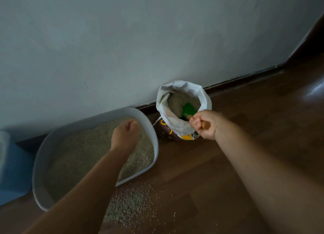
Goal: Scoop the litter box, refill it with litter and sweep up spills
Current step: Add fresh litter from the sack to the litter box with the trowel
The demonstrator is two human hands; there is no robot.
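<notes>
A grey litter box [154, 137] filled with beige litter sits on the wooden floor against the wall. My left hand [125, 135] hovers over its right half, fingers loosely curled, holding nothing that I can see. To the right, an open litter bag [177, 125] stands by the wall, its white rim folded down. My right hand [204, 125] grips the orange handle of a green scoop [188, 109], whose blade is down inside the bag among the litter. Spilled litter [129, 204] lies scattered on the floor in front of the box.
A blue container [15, 170] stands left of the litter box, with something pale and translucent on it at the frame's left edge. The white wall and dark baseboard [245, 76] run behind everything. Bare wooden floor stretches to the right.
</notes>
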